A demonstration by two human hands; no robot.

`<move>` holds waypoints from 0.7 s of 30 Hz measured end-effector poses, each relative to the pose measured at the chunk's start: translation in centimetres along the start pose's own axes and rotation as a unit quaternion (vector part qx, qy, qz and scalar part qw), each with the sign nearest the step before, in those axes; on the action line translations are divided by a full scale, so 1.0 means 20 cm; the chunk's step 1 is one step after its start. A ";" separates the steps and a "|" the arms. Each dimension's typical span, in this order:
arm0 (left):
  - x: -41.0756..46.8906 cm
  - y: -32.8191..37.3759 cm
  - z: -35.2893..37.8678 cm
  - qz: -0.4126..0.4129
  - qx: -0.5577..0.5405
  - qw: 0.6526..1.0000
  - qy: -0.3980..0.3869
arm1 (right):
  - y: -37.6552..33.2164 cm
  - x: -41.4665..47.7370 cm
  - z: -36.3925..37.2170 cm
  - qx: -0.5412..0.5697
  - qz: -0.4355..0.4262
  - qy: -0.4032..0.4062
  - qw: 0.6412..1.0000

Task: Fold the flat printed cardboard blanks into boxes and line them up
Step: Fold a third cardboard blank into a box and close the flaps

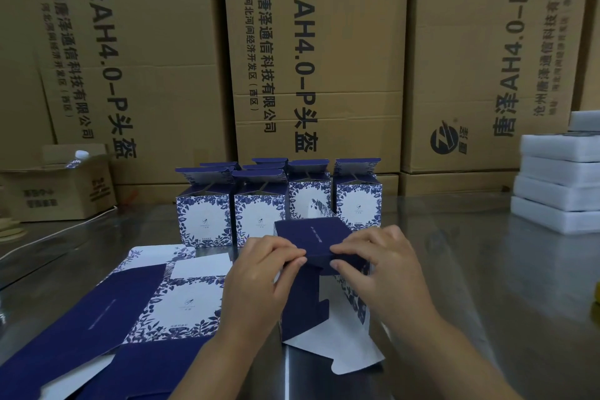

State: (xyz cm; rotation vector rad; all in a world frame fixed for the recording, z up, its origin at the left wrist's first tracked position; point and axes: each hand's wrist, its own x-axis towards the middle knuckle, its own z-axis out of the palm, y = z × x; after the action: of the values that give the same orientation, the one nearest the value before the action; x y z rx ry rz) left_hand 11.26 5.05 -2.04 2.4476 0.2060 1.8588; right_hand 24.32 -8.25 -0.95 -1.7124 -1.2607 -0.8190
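Head: box (310, 239) sides behind L+R hands (259, 276) (384, 273)

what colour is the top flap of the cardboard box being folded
Top flap: dark navy with a thin pale line of print, head view.

Folded boxes (204, 217): white, blue leaf border, navy flaps
Flat blanks (185, 302): navy, white, blue leaves
Cartons (324, 42): brown, black print
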 end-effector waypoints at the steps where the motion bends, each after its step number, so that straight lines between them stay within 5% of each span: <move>1: 0.00 0.00 0.00 0.002 0.000 1.000 -0.001 | 0.00 0.00 0.00 0.000 -0.009 0.011 1.000; 21: -0.01 0.02 0.01 0.013 0.015 1.000 -0.012 | 0.02 0.00 -0.01 0.046 0.064 -0.035 0.996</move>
State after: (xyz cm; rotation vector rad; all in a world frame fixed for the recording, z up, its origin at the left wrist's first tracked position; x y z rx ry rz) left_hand 11.42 4.60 -2.14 2.5029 0.2027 1.8477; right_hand 24.76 -8.45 -0.89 -1.7405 -1.2031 -0.6211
